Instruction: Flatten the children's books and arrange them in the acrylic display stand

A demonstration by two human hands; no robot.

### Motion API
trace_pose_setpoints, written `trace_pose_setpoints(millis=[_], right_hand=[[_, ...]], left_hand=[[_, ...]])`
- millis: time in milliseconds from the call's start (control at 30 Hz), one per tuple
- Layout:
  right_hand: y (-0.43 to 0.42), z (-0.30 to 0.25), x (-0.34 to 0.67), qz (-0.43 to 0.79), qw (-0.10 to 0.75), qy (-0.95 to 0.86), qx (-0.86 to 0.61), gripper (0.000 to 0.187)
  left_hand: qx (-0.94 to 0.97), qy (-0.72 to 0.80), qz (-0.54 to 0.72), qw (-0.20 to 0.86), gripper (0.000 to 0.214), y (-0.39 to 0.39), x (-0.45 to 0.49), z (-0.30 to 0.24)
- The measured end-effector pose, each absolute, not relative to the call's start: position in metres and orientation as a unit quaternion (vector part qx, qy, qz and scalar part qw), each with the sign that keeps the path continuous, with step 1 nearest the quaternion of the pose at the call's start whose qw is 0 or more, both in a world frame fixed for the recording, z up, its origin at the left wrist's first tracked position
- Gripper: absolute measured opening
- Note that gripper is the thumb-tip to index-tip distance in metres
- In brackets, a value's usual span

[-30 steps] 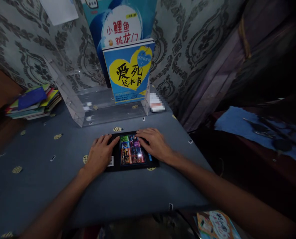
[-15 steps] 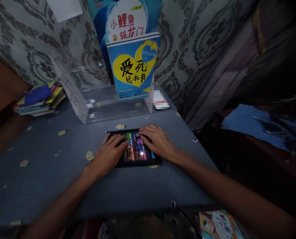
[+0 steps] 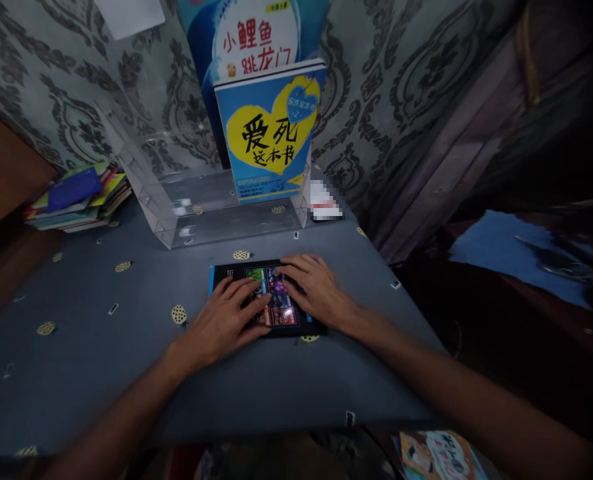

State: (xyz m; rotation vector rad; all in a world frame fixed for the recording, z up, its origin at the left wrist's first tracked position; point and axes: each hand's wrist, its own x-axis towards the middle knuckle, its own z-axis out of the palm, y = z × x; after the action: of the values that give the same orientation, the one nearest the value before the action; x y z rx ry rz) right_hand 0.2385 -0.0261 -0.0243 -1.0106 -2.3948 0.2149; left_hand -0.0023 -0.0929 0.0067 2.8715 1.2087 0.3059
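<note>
A thin black book (image 3: 302,327) with a grid of small colourful pictures and a blue strip along its left edge lies flat on the table. My left hand (image 3: 229,313) rests over its left part, fingers spread and stretched across the cover, hiding some of the pictures. Over the right part lies my right hand (image 3: 316,287), palm down, with extended fingers reaching to the upper edge. Neither hand is wrapped round anything. Behind the book stands a clear acrylic rack (image 3: 216,230).
The rack holds a blue book with a yellow heart (image 3: 266,140) and a taller blue picture book (image 3: 256,33). Stacked books (image 3: 76,197) sit at the left. A patterned cloth (image 3: 141,373) covers the table. Another book (image 3: 439,457) lies below the front edge; blue cloth (image 3: 506,253) is at the right.
My left hand has slid slightly right and down over the black book, uncovering its blue left edge. My right hand stays on the right part, almost unmoved. The view shifts a little.
</note>
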Motion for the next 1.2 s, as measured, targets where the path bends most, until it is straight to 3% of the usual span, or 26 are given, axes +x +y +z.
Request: trace_pose_setpoints(millis=[167, 433, 800, 1200], right_hand=[[-0.025, -0.020, 0.238, 0.076, 0.251, -0.885, -0.385, 0.031], [-0.031, 0.021, 0.252, 0.086, 0.110, -0.843, -0.519, 0.034], [-0.041, 0.019, 0.247, 0.156, 0.135, -0.852, -0.481, 0.031], [-0.050, 0.021, 0.238, 0.240, 0.151, -0.846, -0.452, 0.024]], left_hand=[[0.932, 0.353, 0.072, 0.042, 0.069, -0.089, -0.014, 0.012], [0.915, 0.389, 0.074, 0.078, 0.046, -0.083, -0.047, 0.020], [0.892, 0.428, 0.130, 0.063, 0.048, -0.073, -0.048, 0.006], [0.878, 0.458, 0.138, 0.014, 0.033, -0.069, -0.033, 0.008]])
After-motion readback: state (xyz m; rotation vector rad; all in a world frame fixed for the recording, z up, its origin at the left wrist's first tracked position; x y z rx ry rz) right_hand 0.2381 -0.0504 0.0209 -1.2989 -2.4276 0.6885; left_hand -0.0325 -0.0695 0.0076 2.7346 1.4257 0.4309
